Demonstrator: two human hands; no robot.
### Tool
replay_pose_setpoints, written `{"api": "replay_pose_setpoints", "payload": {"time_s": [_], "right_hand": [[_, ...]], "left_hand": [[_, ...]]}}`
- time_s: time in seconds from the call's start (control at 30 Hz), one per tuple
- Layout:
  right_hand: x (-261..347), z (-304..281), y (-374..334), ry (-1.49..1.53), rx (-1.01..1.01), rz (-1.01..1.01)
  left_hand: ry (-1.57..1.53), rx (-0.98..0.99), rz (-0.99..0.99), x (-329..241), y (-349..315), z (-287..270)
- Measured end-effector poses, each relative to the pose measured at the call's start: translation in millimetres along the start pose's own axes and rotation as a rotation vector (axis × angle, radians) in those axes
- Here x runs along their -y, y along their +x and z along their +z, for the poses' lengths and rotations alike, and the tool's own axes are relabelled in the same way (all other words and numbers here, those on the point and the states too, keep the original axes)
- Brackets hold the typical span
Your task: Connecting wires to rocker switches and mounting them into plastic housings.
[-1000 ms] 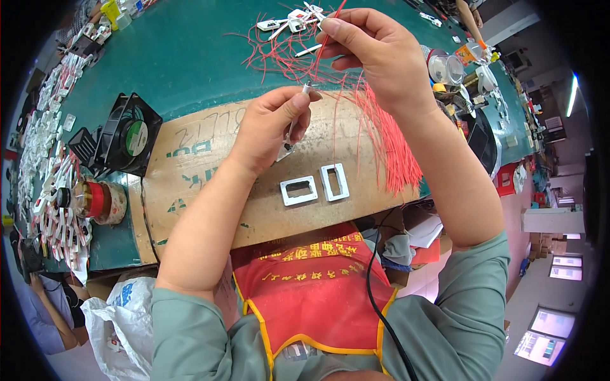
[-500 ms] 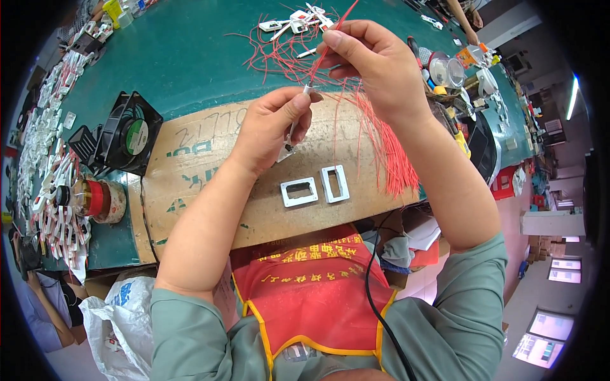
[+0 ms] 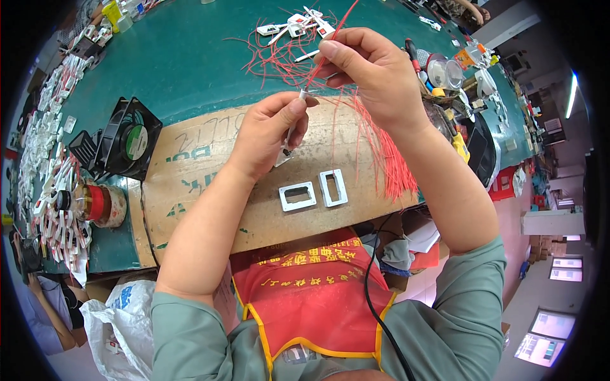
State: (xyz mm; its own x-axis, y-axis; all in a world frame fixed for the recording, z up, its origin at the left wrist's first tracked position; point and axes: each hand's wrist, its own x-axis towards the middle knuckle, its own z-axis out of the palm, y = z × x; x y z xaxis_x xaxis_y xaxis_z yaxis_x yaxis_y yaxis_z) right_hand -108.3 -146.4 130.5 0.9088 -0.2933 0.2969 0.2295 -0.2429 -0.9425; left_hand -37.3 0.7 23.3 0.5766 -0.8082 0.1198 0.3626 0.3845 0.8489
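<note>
Over the cardboard sheet (image 3: pixel 210 219), my left hand (image 3: pixel 270 130) is closed round a slim white plastic piece (image 3: pixel 302 94). Its tip sticks out above my thumb, and a wider end shows below my fingers. Higher up and to the right, my right hand (image 3: pixel 375 73) pinches a red wire (image 3: pixel 346 14) between thumb and fingers. The wire runs down to the white tip; whether it enters it is too small to tell. Two white rectangular frames (image 3: pixel 297 197) lie on the cardboard below my hands. A bundle of red wires (image 3: pixel 397 171) lies to the right, under my right forearm.
A black fan (image 3: pixel 130 140) and a jar with a red band (image 3: pixel 101 203) stand at the left. White parts with red wires (image 3: pixel 295 26) lie on the green table beyond my hands. Tools and a clear tub (image 3: pixel 445 73) crowd the right. A co-worker's arm (image 3: pixel 470 11) shows at the far right.
Both hands keep their grips on the white piece and the red wire and have shifted only slightly. At the far right, the co-worker's arm has moved up and away.
</note>
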Motion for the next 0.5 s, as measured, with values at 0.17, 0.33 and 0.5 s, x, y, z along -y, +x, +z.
{"api": "replay_pose_setpoints", "payload": {"time_s": [0.17,0.33,0.5], "right_hand": [[-10.5,5.5,-2.5,-0.124,0.063,0.017],[-19.0,-0.4,-5.4,-0.156,0.215,0.101],[0.1,1.0,2.6,-0.212,0.196,0.134]], "left_hand": [[0.001,0.025,0.012,1.6,0.4,-1.7],[0.005,0.004,0.008,0.7,0.0,0.3],[0.032,-0.012,-0.012,-1.2,-0.8,-0.3]]}}
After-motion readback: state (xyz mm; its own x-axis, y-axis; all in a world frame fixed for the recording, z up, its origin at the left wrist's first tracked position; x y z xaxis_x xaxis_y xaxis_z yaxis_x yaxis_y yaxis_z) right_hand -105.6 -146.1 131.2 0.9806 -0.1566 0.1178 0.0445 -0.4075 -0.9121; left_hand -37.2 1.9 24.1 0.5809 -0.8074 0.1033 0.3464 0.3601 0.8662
